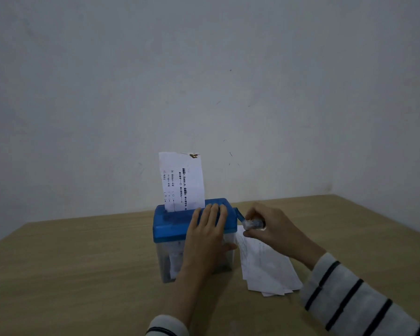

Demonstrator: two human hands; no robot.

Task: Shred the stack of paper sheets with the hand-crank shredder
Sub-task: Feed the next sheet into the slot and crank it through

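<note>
A hand-crank shredder with a blue lid and a clear bin stands on the wooden table. A printed paper sheet sticks upright out of the slot in its lid. My left hand lies over the lid's right part, fingers on top and thumb against the bin's side. My right hand grips the clear knob of the crank handle at the shredder's right side. A stack of paper sheets lies flat on the table right of the shredder, partly under my right wrist. Shredded paper shows inside the bin.
A plain whitish wall rises just behind the table's far edge. The table's right edge runs diagonally at the right of the view. Striped sleeves cover both my forearms.
</note>
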